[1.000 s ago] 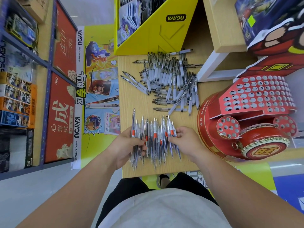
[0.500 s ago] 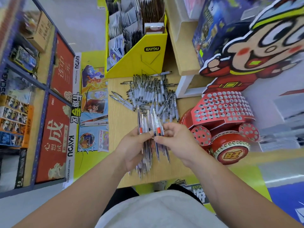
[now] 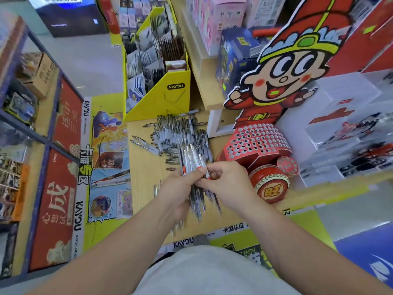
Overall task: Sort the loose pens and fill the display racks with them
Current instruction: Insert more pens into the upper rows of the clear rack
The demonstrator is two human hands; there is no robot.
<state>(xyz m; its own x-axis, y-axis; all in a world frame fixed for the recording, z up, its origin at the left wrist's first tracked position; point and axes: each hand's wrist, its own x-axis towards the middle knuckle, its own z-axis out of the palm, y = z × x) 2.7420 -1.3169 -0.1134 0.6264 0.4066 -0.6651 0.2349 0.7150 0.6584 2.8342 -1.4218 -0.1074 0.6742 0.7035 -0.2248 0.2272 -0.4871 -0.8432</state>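
Orange-banded pens [image 3: 192, 160] ran lengthwise away from the body. Left hand [image 3: 178, 188] and right hand [image 3: 225, 182] gripped them, bunched tighter than before.

Bright, even indoor light, faint shadows; motion blur throughout, wide-angle bending at the edges.
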